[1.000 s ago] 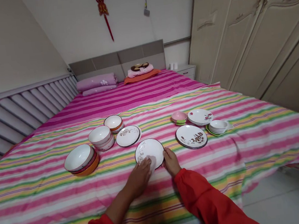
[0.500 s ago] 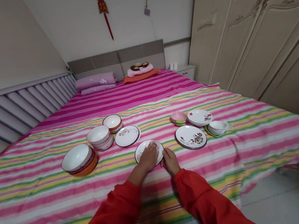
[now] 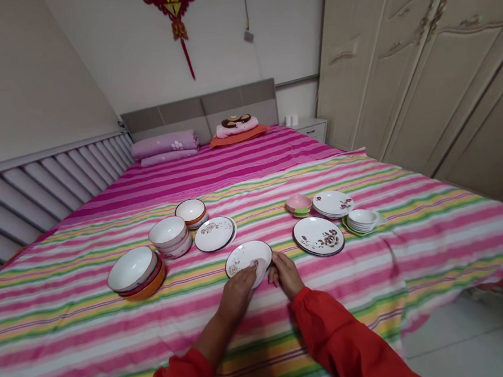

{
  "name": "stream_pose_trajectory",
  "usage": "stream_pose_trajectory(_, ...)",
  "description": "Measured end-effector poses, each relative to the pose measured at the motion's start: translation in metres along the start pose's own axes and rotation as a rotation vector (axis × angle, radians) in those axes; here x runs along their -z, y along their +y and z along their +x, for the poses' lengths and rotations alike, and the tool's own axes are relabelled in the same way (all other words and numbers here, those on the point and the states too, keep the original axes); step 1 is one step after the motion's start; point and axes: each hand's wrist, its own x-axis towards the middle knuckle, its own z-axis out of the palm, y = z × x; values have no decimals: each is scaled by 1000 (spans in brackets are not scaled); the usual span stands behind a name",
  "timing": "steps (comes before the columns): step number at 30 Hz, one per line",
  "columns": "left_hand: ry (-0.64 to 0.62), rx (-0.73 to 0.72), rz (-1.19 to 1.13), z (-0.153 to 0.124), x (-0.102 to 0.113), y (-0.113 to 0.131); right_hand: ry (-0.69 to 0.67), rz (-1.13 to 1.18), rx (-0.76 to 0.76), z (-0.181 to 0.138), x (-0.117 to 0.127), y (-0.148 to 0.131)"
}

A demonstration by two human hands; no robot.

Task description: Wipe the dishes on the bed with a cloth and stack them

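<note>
The right hand (image 3: 286,273) has its fingers closed on the right edge of a flowered plate (image 3: 246,254); the left hand (image 3: 239,290) — fingers gripping a pale cloth (image 3: 260,269) — holds it at the plate's near part. This plate is over the striped sheet (image 3: 159,336), between the large stacked bowls (image 3: 132,269) and a dark-rimmed plate pile (image 3: 312,232).

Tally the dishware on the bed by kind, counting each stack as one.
Large bowl stacks: 3
Small dish stacks: 2
Plate stacks: 3
Lone plate at the right hand: 1
Total: 9
</note>
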Motion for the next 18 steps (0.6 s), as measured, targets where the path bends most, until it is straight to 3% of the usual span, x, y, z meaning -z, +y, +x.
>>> stream_pose_trajectory(3, 154, 172, -201, 18, 27, 10, 35, 100, -8, 0, -1, -3)
stream_pose_trajectory(6, 314, 472, -524, 38, 55, 18, 20, 156, -47, 0, 0, -6)
stream_pose_trajectory(9, 370, 749, -812, 49, 70, 16, -26, 193, -74, 1, 3, -10)
stream_pose_trajectory(14, 414, 932, -1220, 43, 54, -1, -115, 301, -131, 0, 13, -16)
stream_pose_trajectory(16, 391, 967, -1186, 36, 45, -7, -148, 324, -180, -1, 17, -18)
stream_pose_trajectory(18, 354, 930, -987, 29, 40, -12, -151, 327, -198, -1, 19, -19)
